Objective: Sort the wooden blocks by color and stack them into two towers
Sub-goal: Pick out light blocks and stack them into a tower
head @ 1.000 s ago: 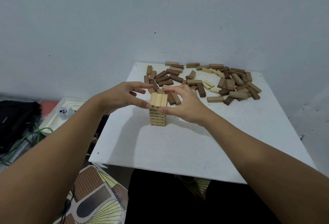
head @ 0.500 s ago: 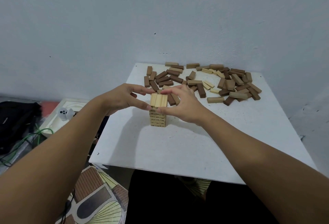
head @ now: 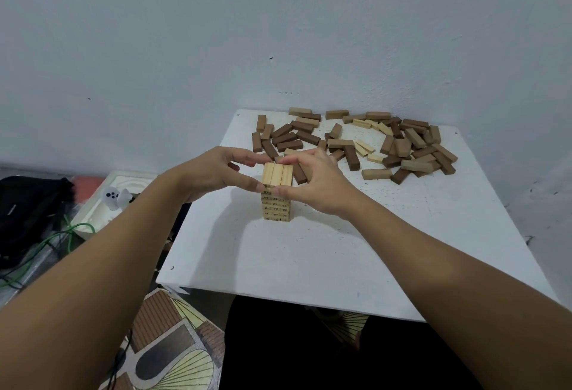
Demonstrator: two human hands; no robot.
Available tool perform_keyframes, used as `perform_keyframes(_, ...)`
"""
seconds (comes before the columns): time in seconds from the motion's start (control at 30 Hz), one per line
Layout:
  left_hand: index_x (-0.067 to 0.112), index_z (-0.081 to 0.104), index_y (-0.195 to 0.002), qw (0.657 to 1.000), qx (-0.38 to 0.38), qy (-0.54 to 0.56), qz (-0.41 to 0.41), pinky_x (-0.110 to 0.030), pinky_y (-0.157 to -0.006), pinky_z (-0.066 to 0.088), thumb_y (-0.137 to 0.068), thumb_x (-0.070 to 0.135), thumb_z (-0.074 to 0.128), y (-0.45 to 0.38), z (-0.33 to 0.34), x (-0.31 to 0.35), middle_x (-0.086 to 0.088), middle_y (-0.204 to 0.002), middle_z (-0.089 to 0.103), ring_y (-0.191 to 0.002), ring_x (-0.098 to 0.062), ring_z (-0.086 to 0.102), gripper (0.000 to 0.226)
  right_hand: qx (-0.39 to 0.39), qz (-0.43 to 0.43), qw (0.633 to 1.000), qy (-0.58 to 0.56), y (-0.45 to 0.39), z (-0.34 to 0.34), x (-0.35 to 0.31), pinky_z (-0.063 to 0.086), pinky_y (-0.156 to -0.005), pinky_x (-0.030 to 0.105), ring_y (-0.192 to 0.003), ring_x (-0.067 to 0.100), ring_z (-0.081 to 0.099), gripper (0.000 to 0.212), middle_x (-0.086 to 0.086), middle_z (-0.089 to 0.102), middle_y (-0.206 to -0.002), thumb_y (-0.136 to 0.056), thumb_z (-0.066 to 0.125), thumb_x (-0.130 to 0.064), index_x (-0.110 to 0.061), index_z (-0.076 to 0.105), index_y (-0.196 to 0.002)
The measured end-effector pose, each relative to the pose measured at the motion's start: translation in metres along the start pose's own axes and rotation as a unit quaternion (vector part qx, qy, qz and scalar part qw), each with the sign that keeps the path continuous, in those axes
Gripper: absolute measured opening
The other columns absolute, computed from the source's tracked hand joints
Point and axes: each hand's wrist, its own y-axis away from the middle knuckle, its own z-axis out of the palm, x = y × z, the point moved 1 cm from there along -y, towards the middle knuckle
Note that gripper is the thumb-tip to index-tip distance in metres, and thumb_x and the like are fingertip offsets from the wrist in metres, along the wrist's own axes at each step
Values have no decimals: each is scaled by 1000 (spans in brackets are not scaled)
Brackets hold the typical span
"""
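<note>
My left hand [head: 213, 173] and right hand [head: 315, 182] pinch the top layer of the light tower [head: 277, 196] from both sides — three smooth pale blocks laid flat. Position unchanged since a second ago. Loose blocks [head: 356, 145] — dark and light rectangular wood — lie behind on the white desk [head: 309, 259].

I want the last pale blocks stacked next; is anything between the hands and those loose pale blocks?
Yes: dark brown blocks lie between the right hand and the pale blocks. Both hands, left hand included, grip the pale tower.
</note>
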Motion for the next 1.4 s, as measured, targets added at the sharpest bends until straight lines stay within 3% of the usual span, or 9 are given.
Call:
perform_keyframes(0.37, 49, 60, -133, 1000, 10, 8, -1, -22, -89, 43, -75, 21, 90, 10, -2, 8, 2, -136, 58, -122, -7, 51, 71, -6, -11, 1000, -22, 4, -5, 3, 28, -114, 45, -141, 14, 25, 69, -10, 38, -144, -74, 74, -74, -54, 51, -136)
perform_keyframes(0.53, 33, 54, -144, 995, 89, 29, 22, -34, -104, 39, -84, 43, 81, 9, -2, 25, 10, -117, 72, -118, -6, 60, 67, 62, 2, 995, -82, 6, -18, 20, 34, -112, 43, -134, 16, 38, 42, -9, 49, -132, -97, 50, -64, -43, 61, -132)
perform_keyframes(0.67, 19, 73, -102, 973, 210, -45, 78, -19, -65, 44, -93, 36, 77, -1, 10, 56, 7, -85, 68, -69, 3, 57, 20, 125, -4, 991, -37, 11, -41, 42, 48, -93, 29, -105, 1, 56, 23, -12, 60, -115, -102, 57, -38, -30, 69, -120)
perform_keyframes(0.77, 7, 64, -82, 953, 267, -101, 105, -14, -43, 38, -93, 33, 75, -12, 31, 86, 0, -70, 61, -45, 1, 50, 30, 116, 31, 991, 61, 20, -63, 62, 53, -80, 33, -90, 4, 59, 24, -18, 62, -100, -101, 57, -37, -29, 67, -121)
perform_keyframes(0.87, 13, 63, -86, 943, 266, -164, 117, -29, -53, 50, -95, 38, 70, -26, 59, 115, -3, -80, 67, -58, -12, 64, 27, 96, 67, 983, 144, 28, -84, 85, 57, -80, 40, -91, 10, 61, 28, -14, 63, -101, -99, 58, -40, -28, 67, -122)
perform_keyframes(0.97, 23, 65, -109, 944, 200, -240, 103, -36, -71, 58, -98, 40, 65, -45, 98, 135, 5, -97, 66, -77, -15, 68, 21, 98, 79, 972, 196, 35, -102, 105, 55, -86, 42, -99, 17, 61, 34, -5, 63, -110, -99, 57, -42, -27, 66, -128)
perform_keyframes(1.1, 27, 59, -141, 930, 124, -334, 87, -40, -101, 50, -100, 41, 62, -86, 149, 140, -2, -133, 62, -119, -25, 60, 44, 94, 88, 964, 232, 37, -120, 127, 51, -96, 46, -114, 26, 55, 36, 1, 59, -123, -99, 57, -45, -30, 65, -131)
perform_keyframes(1.3, 34, 69, -125, 889, 127, -440, 24, -49, -106, 37, -91, 67, 58, -164, 185, 112, -6, -139, 50, -128, -38, 43, 49, 83, 93, 960, 252, 15, -135, 151, 39, -109, 50, -128, 31, 42, 32, 4, 49, -135, -98, 60, -49, -37, 67, -126)
perform_keyframes(1.4, 36, 64, -133, 883, 129, -451, 3, -51, -109, 36, -94, 65, 56, -184, 192, 107, -13, -142, 44, -132, -42, 35, 50, 75, 94, 957, 265, -5, -138, 158, 30, -112, 51, -140, 32, 31, 38, 5, 44, -143, -99, 58, -52, -41, 62, -134)
